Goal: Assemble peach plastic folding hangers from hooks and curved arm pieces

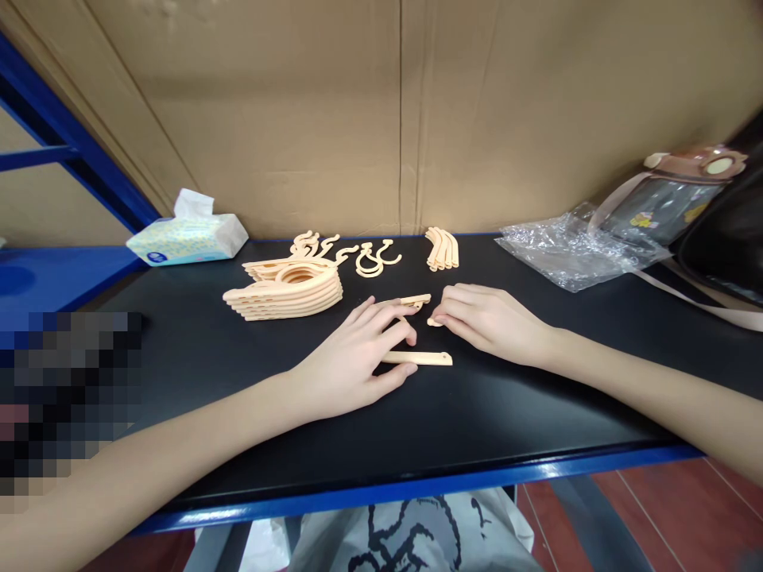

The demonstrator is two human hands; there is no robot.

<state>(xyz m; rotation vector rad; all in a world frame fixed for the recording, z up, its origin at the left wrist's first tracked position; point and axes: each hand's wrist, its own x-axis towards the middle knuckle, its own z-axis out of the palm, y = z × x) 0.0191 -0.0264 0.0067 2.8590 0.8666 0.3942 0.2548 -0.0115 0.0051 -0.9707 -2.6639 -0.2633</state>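
Note:
On the black table, my left hand (358, 357) lies over a beige plastic piece with two arms, its fingers spread and resting on it. The lower arm (432, 359) sticks out to the right past my thumb, and the upper arm (417, 300) shows beyond my fingertips. Just right of these, my right hand (489, 322) is closed, its fingertips pinching a small beige part (435, 322) that is mostly hidden. Behind my left hand sits a stack of beige hanger-shaped pieces (286, 302).
Loose beige hooks (378, 260) and a bundle of curved beige pieces (442, 250) lie at the back. A tissue box (187, 238) stands back left. Clear plastic bags (572, 250) and a bottle (656, 206) are at the right. The blue table edge (417, 486) runs in front.

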